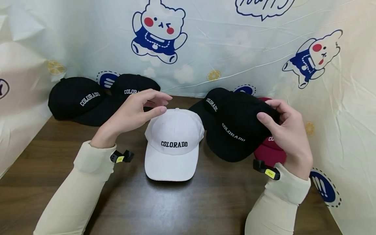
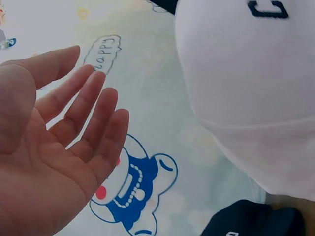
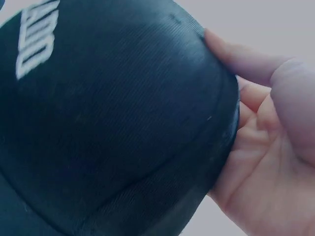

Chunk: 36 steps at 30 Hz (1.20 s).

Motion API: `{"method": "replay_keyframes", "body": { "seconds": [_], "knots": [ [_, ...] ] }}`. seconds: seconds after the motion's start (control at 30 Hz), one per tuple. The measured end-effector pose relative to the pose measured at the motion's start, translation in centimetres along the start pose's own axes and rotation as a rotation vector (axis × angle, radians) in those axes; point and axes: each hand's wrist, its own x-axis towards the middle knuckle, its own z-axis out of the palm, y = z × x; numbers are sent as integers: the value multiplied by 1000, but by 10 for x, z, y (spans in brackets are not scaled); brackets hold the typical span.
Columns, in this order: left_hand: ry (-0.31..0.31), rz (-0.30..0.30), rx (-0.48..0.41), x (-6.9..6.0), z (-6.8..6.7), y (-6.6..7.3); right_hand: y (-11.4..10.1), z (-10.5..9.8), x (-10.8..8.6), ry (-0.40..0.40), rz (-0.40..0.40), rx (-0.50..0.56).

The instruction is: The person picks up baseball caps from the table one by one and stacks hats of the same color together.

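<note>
My right hand (image 1: 289,130) pinches the side of a black cap (image 1: 239,120), thumb on its outside and fingers behind. The cap's white COLORADO lettering tilts down to the right. In the right wrist view this cap (image 3: 123,108) fills most of the picture. My left hand (image 1: 135,109) hovers behind the crown of a white cap (image 1: 176,137), its fingers loosely bent and holding nothing. The left wrist view shows that hand (image 2: 69,142) apart from the white cap (image 2: 246,73). The white cap sits mid-table, brim toward me, with black COLORADO lettering.
Two black caps, one at the far left (image 1: 74,98) and another (image 1: 132,83) beside it, sit by the back wall. Behind the held cap are a black cap (image 1: 212,101) and a maroon cap (image 1: 270,153). A printed cloth (image 1: 205,42) backs the brown table (image 1: 173,209).
</note>
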Motion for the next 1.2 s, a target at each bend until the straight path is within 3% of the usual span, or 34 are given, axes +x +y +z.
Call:
{"method": "replay_keyframes", "body": {
  "seconds": [0.13, 0.3, 0.47, 0.57, 0.77, 0.93, 1.2],
  "knots": [
    [-8, 24, -21, -2, 0, 8, -10, -1, -5, -23, -54, 221],
    [-18, 62, -35, -6, -2, 16, -19, 7, -5, -126, -152, 419],
    [-36, 112, -62, -9, -4, 22, -29, 30, 1, -263, -263, 460],
    [-58, 136, -76, -10, -4, 25, -36, 48, 4, -340, -289, 454],
    [-188, 162, -115, -13, -6, 29, -45, 82, 7, -484, -222, 476],
    [-298, 172, -179, -14, -8, 30, -47, 99, 10, -530, -185, 474],
    [-447, 105, -322, -16, -11, 27, -41, 109, 14, -579, -164, 492]
  ]
}}
